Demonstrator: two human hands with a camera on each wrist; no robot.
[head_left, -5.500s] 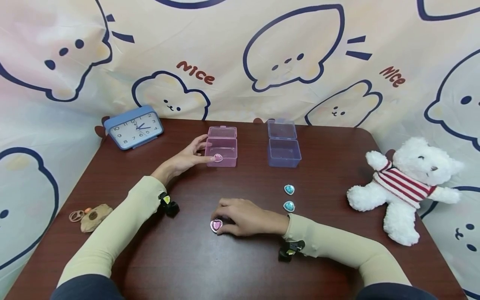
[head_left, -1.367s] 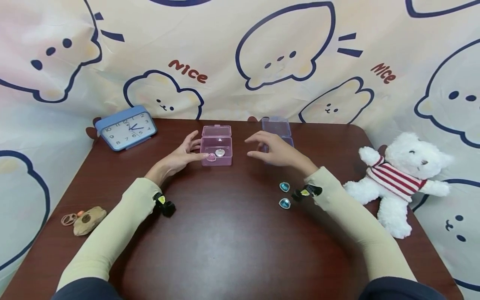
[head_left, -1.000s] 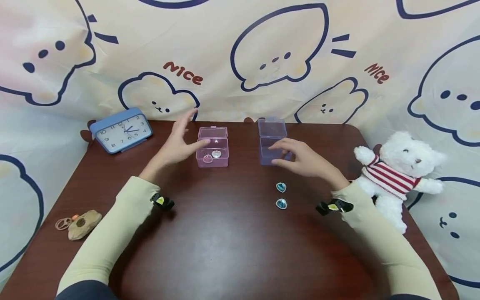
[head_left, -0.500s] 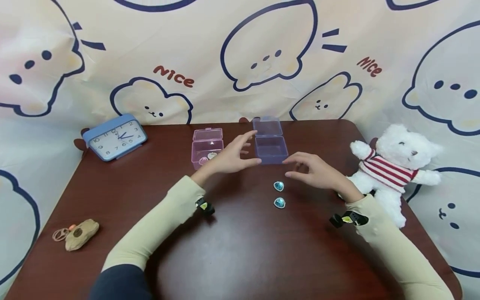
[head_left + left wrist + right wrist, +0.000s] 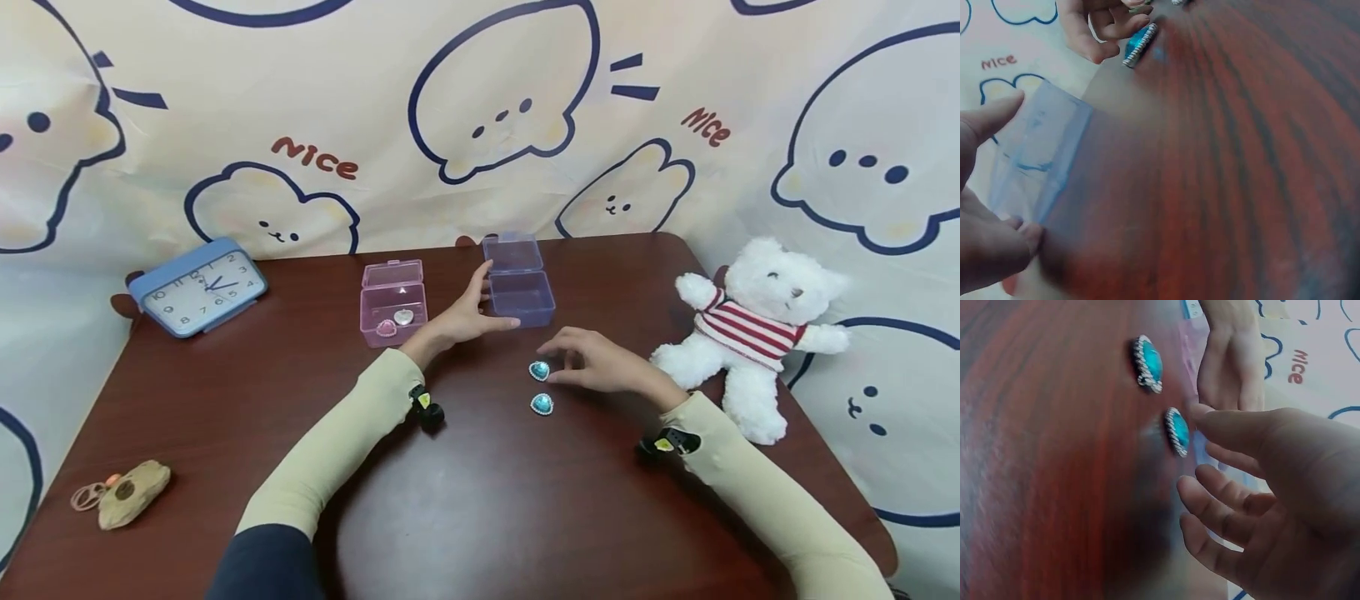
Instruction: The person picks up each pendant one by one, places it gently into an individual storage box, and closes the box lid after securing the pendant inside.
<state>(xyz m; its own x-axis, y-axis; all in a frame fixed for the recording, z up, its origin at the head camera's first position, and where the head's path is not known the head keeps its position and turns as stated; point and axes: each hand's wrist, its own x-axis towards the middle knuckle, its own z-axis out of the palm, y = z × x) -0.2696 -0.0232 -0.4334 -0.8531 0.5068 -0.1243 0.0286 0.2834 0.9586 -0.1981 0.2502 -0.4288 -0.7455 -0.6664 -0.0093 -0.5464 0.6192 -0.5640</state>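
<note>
My left hand (image 5: 463,318) is at the near left corner of a clear purple box (image 5: 522,300) whose lid stands open. Its thumb and fingers are spread along the box, which also shows between them in the left wrist view. Over the table, my right hand (image 5: 596,360) has thumb and fingers parted at either side of a blue rhinestone gem (image 5: 538,371) with a beaded silver rim. The right wrist view shows a gap between the fingertips and this gem (image 5: 1177,432). A second blue gem (image 5: 542,404) lies just nearer to me.
Left of the purple box stands an open pink box (image 5: 375,321) with a pink gem (image 5: 386,327) and a whitish round piece (image 5: 403,317) inside. A blue clock (image 5: 198,287) is at back left, a tan keychain (image 5: 135,493) at front left. A white teddy bear (image 5: 750,333) lies right.
The pink gem once at my right hand is gone from the table; two pieces now lie in the pink box. My left hand moved right to the purple box, my right hand down to the blue gems.
</note>
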